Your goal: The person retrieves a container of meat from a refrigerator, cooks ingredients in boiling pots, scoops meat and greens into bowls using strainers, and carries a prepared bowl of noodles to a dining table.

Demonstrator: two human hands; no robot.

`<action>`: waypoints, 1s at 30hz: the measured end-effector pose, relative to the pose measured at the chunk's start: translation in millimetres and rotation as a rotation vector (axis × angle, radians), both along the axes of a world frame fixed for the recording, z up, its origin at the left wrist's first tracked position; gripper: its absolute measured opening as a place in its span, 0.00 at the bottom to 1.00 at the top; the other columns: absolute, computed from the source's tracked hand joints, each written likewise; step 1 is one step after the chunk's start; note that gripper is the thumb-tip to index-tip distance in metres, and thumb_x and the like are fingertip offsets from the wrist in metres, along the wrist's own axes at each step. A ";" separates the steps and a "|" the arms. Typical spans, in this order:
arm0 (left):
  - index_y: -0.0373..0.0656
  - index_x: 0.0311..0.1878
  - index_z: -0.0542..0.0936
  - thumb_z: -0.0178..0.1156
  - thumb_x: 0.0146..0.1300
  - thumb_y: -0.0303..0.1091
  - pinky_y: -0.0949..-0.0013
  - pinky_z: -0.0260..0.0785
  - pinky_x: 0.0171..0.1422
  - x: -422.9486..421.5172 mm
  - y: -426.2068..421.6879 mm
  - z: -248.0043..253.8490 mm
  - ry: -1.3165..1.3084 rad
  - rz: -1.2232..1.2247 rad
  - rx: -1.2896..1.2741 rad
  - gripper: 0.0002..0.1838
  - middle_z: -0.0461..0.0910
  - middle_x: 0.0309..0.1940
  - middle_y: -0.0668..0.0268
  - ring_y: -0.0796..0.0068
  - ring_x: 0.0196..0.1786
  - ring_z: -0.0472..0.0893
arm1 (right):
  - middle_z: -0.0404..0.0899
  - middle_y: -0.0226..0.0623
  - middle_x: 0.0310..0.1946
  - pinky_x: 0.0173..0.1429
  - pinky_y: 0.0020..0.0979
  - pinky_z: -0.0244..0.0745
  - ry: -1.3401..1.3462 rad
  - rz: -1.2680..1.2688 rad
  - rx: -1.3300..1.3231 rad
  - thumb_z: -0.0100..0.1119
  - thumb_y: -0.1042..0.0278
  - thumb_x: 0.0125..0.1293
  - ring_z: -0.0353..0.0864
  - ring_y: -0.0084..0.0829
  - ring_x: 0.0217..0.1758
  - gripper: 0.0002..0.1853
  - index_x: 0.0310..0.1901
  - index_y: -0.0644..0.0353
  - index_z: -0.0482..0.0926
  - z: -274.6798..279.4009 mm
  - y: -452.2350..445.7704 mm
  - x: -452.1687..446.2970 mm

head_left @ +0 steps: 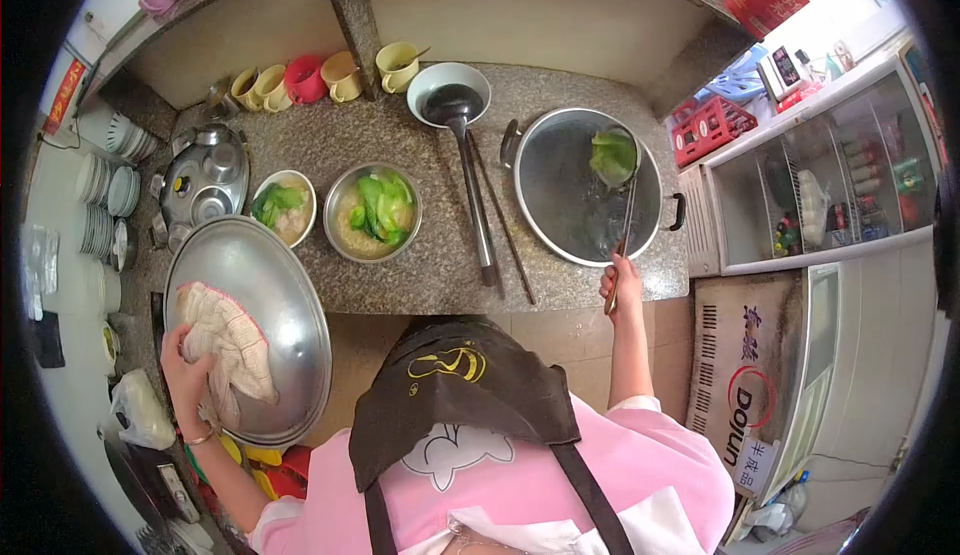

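Note:
My left hand [188, 367] is closed on a cream cloth [225, 340] with a pink edge, which lies over the top of a large domed metal lid [285, 295]. The lid is at the counter's left front; its knob, if any, is hidden. My right hand [622, 285] grips the handle of a skimmer [629, 220], whose head is in the big pot [560, 195] of greyish liquid. Green leaves [612, 158] sit in the skimmer's head. Left of the pot stand a metal bowl [335, 225] with noodles and greens, and a smaller white bowl [300, 187] with greens and pale food.
A ladle [470, 185] rests in a bowl [430, 80], beside long chopsticks [500, 220]. Several cups [342, 80] line the back wall. A metal tray of lidded pots [205, 180] is at left. On the right stands a glass-front cabinet [820, 175].

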State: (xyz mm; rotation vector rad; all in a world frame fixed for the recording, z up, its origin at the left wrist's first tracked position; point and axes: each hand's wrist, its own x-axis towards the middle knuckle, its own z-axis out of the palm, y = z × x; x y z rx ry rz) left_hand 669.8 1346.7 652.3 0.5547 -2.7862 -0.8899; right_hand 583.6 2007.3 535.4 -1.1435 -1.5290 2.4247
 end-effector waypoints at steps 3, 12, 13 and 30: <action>0.33 0.44 0.73 0.58 0.35 0.28 0.70 0.63 0.53 -1.2 -4.2 -0.5 -0.003 0.004 0.016 0.25 0.70 0.38 0.62 0.65 0.43 0.72 | 0.62 0.23 0.18 0.15 0.22 0.58 0.026 0.088 0.266 0.52 0.66 0.65 0.62 0.16 0.13 0.07 0.42 0.55 0.68 9.0 -5.2 6.3; 0.34 0.43 0.73 0.59 0.34 0.27 0.68 0.65 0.52 -2.7 -28.9 -10.4 0.057 -0.061 -0.024 0.25 0.71 0.37 0.60 0.63 0.42 0.74 | 0.62 0.23 0.18 0.14 0.22 0.58 0.020 0.169 0.496 0.51 0.67 0.65 0.61 0.16 0.12 0.11 0.46 0.61 0.66 22.7 -15.1 12.1; 0.34 0.43 0.73 0.59 0.34 0.27 0.68 0.65 0.52 -2.4 -31.5 -12.4 0.061 -0.068 -0.030 0.25 0.71 0.37 0.60 0.64 0.42 0.74 | 0.62 0.23 0.18 0.14 0.22 0.58 -0.008 0.142 0.435 0.51 0.67 0.65 0.61 0.16 0.12 0.11 0.46 0.60 0.67 22.1 -13.5 10.0; 0.35 0.44 0.74 0.62 0.36 0.27 0.68 0.66 0.51 4.5 -67.9 -9.8 0.051 -0.056 -0.016 0.25 0.72 0.38 0.60 0.64 0.42 0.74 | 0.58 0.23 0.19 0.15 0.18 0.52 0.180 0.023 -0.432 0.48 0.63 0.67 0.55 0.15 0.15 0.13 0.49 0.60 0.70 17.7 -27.3 17.8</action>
